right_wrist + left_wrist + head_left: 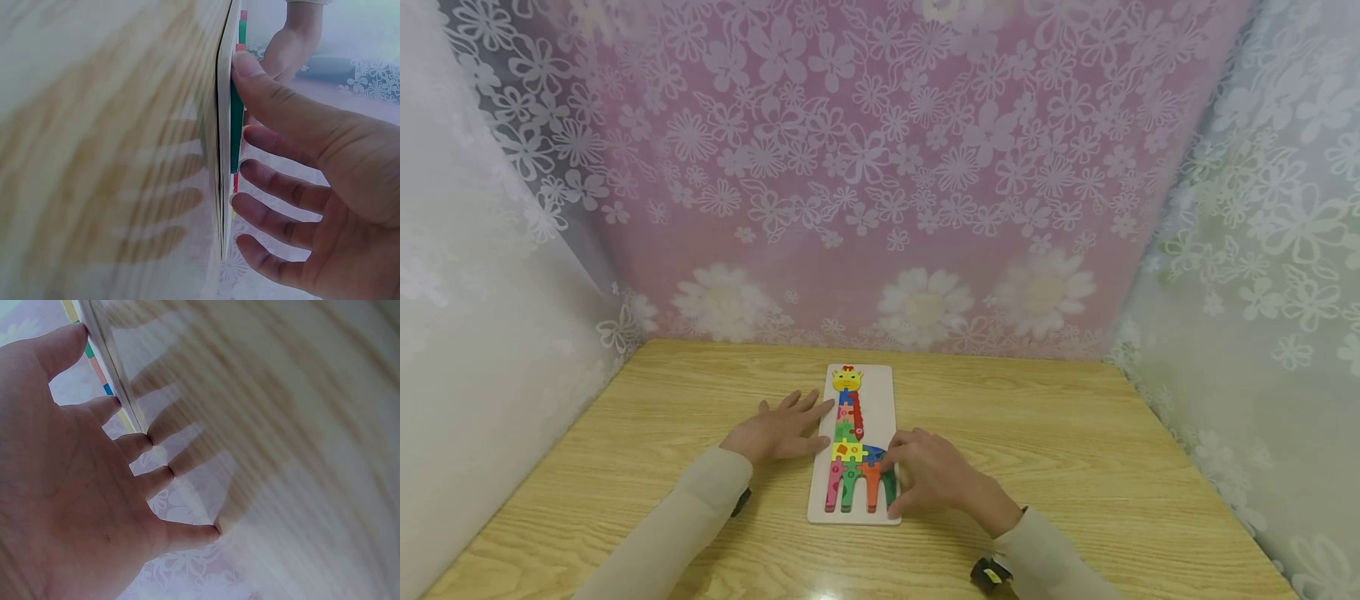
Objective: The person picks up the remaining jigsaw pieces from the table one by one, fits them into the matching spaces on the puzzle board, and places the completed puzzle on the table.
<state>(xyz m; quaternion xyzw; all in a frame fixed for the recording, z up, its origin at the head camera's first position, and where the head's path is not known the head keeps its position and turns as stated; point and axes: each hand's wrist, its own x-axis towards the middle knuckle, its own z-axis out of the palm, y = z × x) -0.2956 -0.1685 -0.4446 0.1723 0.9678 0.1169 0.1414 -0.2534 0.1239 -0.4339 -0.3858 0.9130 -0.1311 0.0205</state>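
Observation:
A giraffe jigsaw puzzle (848,452) of colourful numbered pieces lies on a pale wooden board (878,400). My left hand (782,429) rests at the board's left side, fingers spread; its thumb and index finger touch the edge. In the left wrist view the fingertips (149,439) meet the table along that edge. Low on the right, my right hand (936,471) holds the dark green leg piece (891,485) between thumb and index finger. The right wrist view shows the thumb against the dark green piece (236,131), the other fingers loosely bent. The hand partly hides this piece.
The board stands on a wood-grain table (1037,433). A pink floral curtain (880,167) hangs behind the table, and pale floral sheets (1285,250) hang at both sides. Dark wrist devices (991,575) sit by both sleeves.

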